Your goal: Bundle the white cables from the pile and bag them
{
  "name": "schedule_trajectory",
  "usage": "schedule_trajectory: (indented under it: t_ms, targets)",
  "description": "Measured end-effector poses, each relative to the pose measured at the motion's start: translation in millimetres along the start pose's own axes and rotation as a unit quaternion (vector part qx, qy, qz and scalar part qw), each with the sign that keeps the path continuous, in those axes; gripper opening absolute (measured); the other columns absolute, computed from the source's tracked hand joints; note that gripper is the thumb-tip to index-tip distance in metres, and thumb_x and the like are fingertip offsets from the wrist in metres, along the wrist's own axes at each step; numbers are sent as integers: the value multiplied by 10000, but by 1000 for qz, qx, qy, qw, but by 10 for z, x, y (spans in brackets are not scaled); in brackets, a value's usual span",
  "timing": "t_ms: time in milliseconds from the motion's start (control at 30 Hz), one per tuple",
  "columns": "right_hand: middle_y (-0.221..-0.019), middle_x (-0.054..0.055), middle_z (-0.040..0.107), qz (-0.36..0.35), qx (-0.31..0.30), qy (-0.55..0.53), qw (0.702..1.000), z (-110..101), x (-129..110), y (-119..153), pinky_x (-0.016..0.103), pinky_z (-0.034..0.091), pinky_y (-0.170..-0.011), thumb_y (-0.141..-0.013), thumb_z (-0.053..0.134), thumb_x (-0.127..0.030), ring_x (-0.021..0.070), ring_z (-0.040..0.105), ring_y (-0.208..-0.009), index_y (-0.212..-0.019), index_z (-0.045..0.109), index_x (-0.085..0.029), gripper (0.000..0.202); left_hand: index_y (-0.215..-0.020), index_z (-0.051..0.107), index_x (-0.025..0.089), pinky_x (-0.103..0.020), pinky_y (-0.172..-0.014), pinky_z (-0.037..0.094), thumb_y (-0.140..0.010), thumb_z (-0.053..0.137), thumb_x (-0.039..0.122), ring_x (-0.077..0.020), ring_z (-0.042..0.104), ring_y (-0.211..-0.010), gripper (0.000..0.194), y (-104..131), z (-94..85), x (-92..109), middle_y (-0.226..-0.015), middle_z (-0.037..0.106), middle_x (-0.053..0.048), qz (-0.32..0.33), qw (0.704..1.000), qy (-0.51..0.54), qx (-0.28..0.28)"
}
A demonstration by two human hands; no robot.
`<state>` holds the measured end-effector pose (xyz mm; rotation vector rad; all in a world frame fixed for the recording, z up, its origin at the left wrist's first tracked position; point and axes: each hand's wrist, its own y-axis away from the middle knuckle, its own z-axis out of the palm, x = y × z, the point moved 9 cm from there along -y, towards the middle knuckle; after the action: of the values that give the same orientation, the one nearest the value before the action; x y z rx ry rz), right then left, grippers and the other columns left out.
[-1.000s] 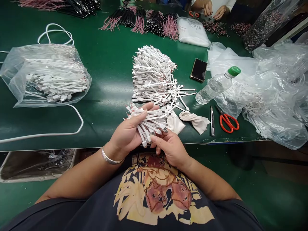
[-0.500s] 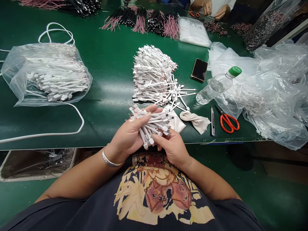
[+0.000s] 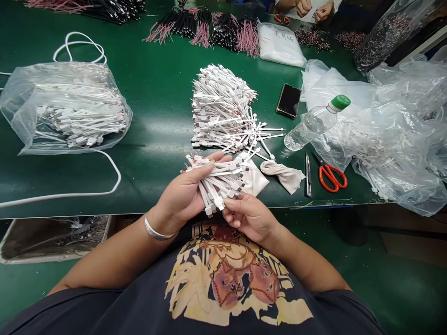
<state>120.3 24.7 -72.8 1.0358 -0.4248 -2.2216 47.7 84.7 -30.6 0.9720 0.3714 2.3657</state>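
1. A bundle of short white cables [image 3: 221, 179] is held over the near edge of the green table [image 3: 157, 107]; clock directions are given from it, with twelve at the far side.
2. The bundle is clasped by the left hand [image 3: 183, 193], thumb on top and fingers beneath.
3. The right hand [image 3: 251, 214] is placed at about five o'clock, its fingers curled in narrowly at the plug ends; whether a plug is pinched cannot be told.
4. By judgement, plug ends are being handled or evened; a steady left hold and a light right fingertip are called for, as the cables are crossed.
5. At twelve, a larger pile [image 3: 220, 107] is set, its splayed strands lying close to the bundle.
6. The reach towards three is crowded by a cloth [image 3: 286, 177], a knife [image 3: 308, 174] and red scissors [image 3: 331, 177].
7. A phone [image 3: 288, 100] is seen past one, a bottle [image 3: 310, 126] at two, and a filled bag [image 3: 66, 109] at ten.
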Motion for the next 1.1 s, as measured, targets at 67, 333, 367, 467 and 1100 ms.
schedule_trajectory:
  t_ms: [67, 333, 367, 467, 1100]
  targets:
    - [-608, -26, 581, 8, 1, -2, 1000, -6, 20, -5, 130, 299, -373, -669, 755, -286, 51, 492, -474, -773, 597, -152, 232, -1158, 602, 151, -419, -1028, 427, -831, 530, 124, -229, 609, -1071, 337, -6, -21, -4, -1214, 630, -82, 1, 1000, -7, 11]
    - [-711, 11, 613, -256, 85, 262, 927, 14, -348, 154, 258, 456, -622, -773, 660, -307, 125, 532, -638, -744, 643, -185, 127, -1162, 593, 146, -409, -1020, 435, -840, 524, 125, -214, 624, -1038, 331, -3, -30, 1, -1216, 627, -82, 10, 1000, -3, 16]
    - [-751, 21, 621, -282, 91, 283, 912, 32, -383, 189, 279, 461, -682, -783, 649, -294, 143, 545, -696, -745, 648, -190, 111, -1156, 598, 149, -403, -1020, 437, -844, 520, 129, -211, 622, -1043, 322, 0, -17, 6, -1218, 626, -77, 13, 1000, -4, 8]
    - [-758, 27, 606, -319, 104, 345, 877, 75, -437, 256, 295, 451, -702, -799, 628, -277, 160, 539, -714, -735, 651, -202, 101, -1148, 610, 161, -396, -1024, 437, -850, 517, 144, -217, 606, -1080, 313, 10, -1, 10, -1229, 622, -67, 17, 1000, -9, -9]
    - [-702, 35, 671, -118, 50, 207, 970, -25, -103, 80, 187, 415, -435, -753, 677, -414, 99, 580, -540, -764, 673, -155, 260, -1188, 589, 198, -418, -1054, 397, -852, 512, 157, -238, 545, -1175, 347, 31, 43, 54, -1255, 606, -56, 47, 998, -6, -38]
